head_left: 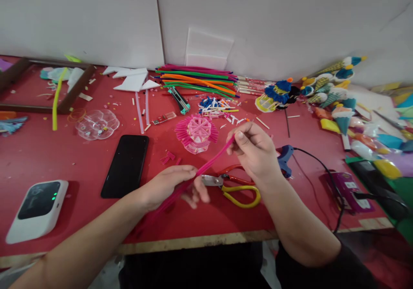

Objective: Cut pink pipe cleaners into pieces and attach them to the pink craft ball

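Observation:
A long pink straw runs slantwise between my two hands above the red table. My left hand is closed round its lower part. My right hand pinches its upper end between thumb and fingers. Just beyond the straw sits a pink round piece made of short straw bits on a clear base. Scissors with red and yellow handles lie on the table under my hands.
A black phone and a white device with green lights lie at the left. A bundle of coloured straws lies at the back. A blue glue gun with its cable and paper cone figures are at the right.

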Tool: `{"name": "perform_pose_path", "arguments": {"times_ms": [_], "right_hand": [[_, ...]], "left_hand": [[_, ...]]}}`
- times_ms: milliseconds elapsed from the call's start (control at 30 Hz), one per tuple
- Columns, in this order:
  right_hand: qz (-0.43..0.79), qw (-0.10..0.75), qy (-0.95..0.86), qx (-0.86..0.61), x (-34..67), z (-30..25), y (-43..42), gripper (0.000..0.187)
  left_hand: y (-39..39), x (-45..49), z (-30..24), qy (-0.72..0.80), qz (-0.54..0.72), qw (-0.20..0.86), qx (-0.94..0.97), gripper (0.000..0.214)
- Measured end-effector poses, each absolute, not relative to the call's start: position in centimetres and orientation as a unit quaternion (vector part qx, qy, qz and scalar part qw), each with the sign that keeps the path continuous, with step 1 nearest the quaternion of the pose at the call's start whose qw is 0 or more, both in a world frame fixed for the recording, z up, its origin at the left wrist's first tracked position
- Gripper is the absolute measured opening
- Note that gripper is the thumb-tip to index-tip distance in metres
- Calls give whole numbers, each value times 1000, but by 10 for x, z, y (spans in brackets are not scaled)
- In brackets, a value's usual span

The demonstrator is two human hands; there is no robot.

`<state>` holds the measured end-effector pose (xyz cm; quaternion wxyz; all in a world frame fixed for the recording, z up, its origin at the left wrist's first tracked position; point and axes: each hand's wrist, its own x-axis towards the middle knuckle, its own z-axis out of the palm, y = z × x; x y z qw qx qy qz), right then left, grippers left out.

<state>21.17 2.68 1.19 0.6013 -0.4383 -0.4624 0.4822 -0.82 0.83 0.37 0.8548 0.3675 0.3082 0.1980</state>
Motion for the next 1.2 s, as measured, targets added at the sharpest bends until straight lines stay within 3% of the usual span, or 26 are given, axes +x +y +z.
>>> {"name": "perform_pose_path", "arguments": {"times_ms": [267, 500, 700, 900, 1000, 1133, 1200], "right_hand": [[521, 487, -535, -453, 183, 8, 4, 28], [528, 445, -573, -441, 183, 5, 5, 18], [482, 384, -654, -438, 190, 7, 8, 10], [451, 323, -690, -466, 203, 5, 18, 27], [399, 291, -724, -481, 201, -3, 20, 26], [367, 297, -737, -484, 197, -11, 20, 40], [361, 325, -729, -482, 196, -12, 19, 37]], "left_hand": [[13, -6, 3, 396, 320, 806, 303, 23], [12, -6, 0, 412, 297, 801, 316, 30], [14, -9, 1, 402, 219, 777, 432, 16], [13, -10, -1, 367, 155, 777, 487, 11], [11, -8, -3, 378, 138, 781, 478, 12], [9, -5, -3, 407, 181, 770, 456, 11], [9, -4, -2, 419, 218, 759, 448, 9]]}}
